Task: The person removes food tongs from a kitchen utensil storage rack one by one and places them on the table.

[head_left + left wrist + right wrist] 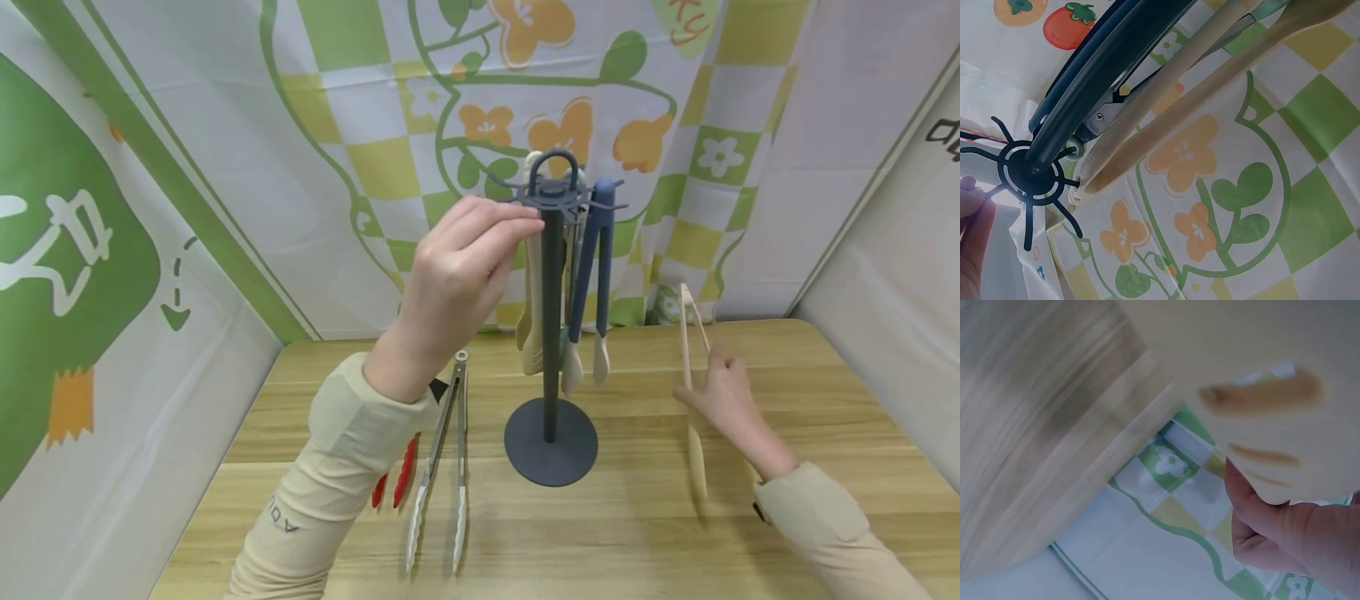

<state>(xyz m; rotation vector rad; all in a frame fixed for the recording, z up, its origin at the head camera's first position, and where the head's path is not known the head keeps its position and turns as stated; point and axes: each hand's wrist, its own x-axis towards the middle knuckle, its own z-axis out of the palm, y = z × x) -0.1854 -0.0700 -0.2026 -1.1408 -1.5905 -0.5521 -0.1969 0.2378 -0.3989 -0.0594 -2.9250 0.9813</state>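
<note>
A dark grey stand with a round base stands upright on the table. At its top, my left hand pinches the tip of one hook between thumb and finger; the left wrist view shows this at the hook ring. My right hand holds a pair of beige tongs by the arms at the right, slightly spread. Close up in the right wrist view, the tongs' slotted head hides part of the right hand. Blue tongs with pale tips hang from the stand.
Beige tongs and metal-armed tongs hang behind the pole, partly hidden. Metal tongs with pale tips lie on the wooden table left of the base, beside red-tipped tongs half covered by the left sleeve. Patterned curtains enclose the table.
</note>
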